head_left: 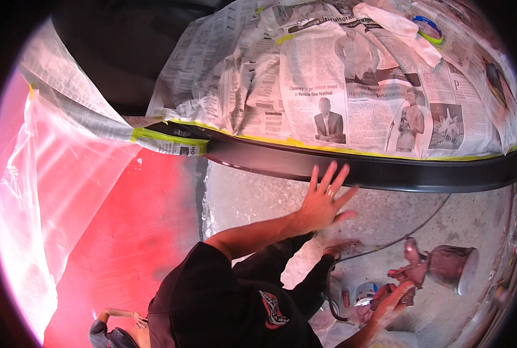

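My left hand (323, 202) lies flat with fingers spread against the lower edge of a glossy dark car body strip (386, 168) and holds nothing. My right hand (389, 299), low at the right, grips a paint-stained spray gun (412, 269) whose metal cup (452, 267) points to the right. Above the dark strip the car is masked with newspaper (328, 75), edged with yellow-green tape (171, 139). My black shirt and bent legs fill the bottom middle.
A red panel under clear plastic sheeting (67, 191) fills the left. Concrete floor (258, 197) lies below the strip, with a hose (397, 239) and a small tin (364, 292). Another person (116, 332) crouches at the bottom left. A white cloth (397, 23) and tape roll (427, 26) rest on the newspaper.
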`<action>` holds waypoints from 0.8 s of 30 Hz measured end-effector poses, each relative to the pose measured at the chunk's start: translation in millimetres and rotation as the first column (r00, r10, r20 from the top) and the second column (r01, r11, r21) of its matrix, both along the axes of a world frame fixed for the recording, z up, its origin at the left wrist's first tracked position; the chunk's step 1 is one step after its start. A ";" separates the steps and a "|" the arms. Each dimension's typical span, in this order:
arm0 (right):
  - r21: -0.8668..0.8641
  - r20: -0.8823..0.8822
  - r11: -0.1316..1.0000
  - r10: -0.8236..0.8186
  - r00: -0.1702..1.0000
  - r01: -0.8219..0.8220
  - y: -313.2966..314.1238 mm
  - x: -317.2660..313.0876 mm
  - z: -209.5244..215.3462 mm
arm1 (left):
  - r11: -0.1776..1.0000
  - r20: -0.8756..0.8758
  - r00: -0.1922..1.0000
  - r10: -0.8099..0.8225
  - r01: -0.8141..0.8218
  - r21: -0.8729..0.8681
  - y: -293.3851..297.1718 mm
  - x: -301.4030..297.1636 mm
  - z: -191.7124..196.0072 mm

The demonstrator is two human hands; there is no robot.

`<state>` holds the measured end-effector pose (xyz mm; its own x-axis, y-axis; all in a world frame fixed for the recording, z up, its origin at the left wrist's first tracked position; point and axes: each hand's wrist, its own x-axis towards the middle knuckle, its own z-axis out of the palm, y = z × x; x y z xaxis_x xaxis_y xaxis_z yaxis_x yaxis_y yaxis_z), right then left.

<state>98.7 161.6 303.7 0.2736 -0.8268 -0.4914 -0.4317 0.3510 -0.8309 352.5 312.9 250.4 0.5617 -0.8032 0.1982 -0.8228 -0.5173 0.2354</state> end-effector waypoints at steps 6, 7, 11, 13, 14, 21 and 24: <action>-0.233 -0.060 0.972 -0.008 0.998 -0.006 -24.7 46.9 26.1 | 0.926 -0.528 0.846 -0.080 0.259 0.274 133.0 -97.5 -94.2; -0.245 -0.052 0.970 -0.012 0.999 -0.001 -22.9 51.6 29.3 | 0.779 -0.578 0.816 0.004 0.360 0.513 148.7 -107.4 -94.1; -0.096 0.002 0.936 0.341 0.940 -0.339 0.2 62.6 28.9 | 0.550 -0.625 0.685 0.374 0.379 0.745 227.6 -162.4 -133.6; 0.061 0.166 0.906 0.406 0.899 -0.420 18.3 71.9 29.7 | 0.534 -0.620 0.513 0.594 0.325 0.780 227.9 -166.2 -124.4; 0.130 0.246 0.877 0.423 0.872 -0.462 24.9 76.5 31.3 | 0.530 -0.624 0.492 0.607 0.335 0.779 225.4 -165.8 -127.3; 0.261 0.354 0.828 0.396 0.847 -0.496 16.9 87.8 43.8 | 0.461 -0.605 0.499 0.621 0.391 0.797 213.0 -171.1 -131.8; 0.084 0.165 0.928 0.346 0.924 -0.363 -3.5 76.3 13.4 | 0.469 -0.621 0.493 0.610 0.407 0.784 212.2 -168.8 -130.7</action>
